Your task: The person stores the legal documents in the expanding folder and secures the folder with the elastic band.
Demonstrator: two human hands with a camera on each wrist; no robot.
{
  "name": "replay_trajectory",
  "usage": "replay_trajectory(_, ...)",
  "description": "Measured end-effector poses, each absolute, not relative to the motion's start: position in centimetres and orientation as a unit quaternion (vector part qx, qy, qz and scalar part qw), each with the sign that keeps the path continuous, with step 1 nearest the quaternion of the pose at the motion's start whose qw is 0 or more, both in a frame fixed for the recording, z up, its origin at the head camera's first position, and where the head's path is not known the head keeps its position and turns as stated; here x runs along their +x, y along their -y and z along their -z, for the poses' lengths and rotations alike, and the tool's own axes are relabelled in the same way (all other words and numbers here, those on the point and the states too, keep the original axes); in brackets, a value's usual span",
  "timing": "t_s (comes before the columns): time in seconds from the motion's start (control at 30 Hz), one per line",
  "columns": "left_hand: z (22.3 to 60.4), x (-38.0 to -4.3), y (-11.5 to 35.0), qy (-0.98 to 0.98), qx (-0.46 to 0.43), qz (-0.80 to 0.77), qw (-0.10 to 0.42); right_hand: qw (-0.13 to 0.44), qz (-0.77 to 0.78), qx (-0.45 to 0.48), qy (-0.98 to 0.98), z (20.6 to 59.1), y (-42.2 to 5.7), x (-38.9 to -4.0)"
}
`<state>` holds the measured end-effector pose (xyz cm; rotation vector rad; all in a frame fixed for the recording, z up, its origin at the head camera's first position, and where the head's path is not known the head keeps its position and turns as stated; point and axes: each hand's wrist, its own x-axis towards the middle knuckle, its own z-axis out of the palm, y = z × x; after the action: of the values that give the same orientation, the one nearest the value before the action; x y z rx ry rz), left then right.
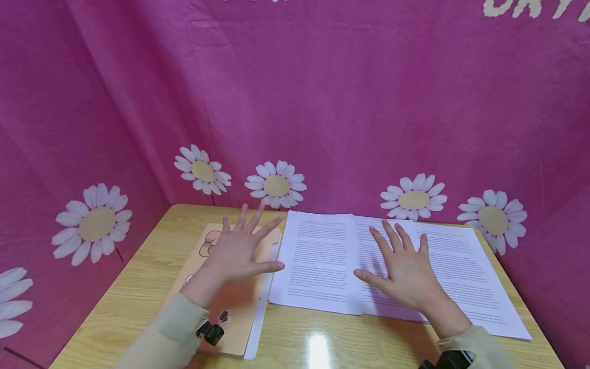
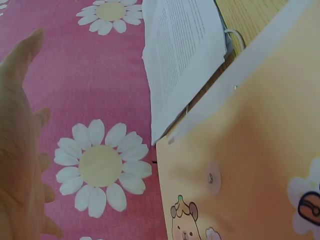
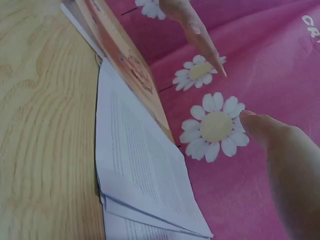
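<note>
Both hands hover with fingers spread and hold nothing. My left hand (image 1: 237,251) is above a peach-coloured folder (image 1: 239,307) with cartoon drawings, which lies at the left of the table. In the left wrist view, a bear drawing and a small round fastener show on the folder (image 2: 250,150). My right hand (image 1: 405,266) is over the printed sheets on the right (image 1: 465,271), hiding part of their text. Another printed stack (image 1: 318,261) lies between the hands, its right edge meeting the right-hand sheets. The right wrist view shows these pages (image 3: 140,155) as a layered pile.
A wooden table (image 1: 124,302) carries everything. Behind it and at its sides hangs a magenta cloth (image 1: 322,102) printed with white daisies. A white edge (image 1: 255,333) sticks out along the folder's right side. A thin loop (image 2: 236,37) shows beside the folder.
</note>
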<state>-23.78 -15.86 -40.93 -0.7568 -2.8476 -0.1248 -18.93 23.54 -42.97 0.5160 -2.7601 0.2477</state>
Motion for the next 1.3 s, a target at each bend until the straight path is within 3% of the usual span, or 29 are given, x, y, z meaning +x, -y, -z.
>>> replay_trajectory(1.3,43.5,-22.9,18.1,0.951,-0.301,0.061,0.026,0.142,-0.089,0.262,0.951,46.7,-13.4,-18.5)
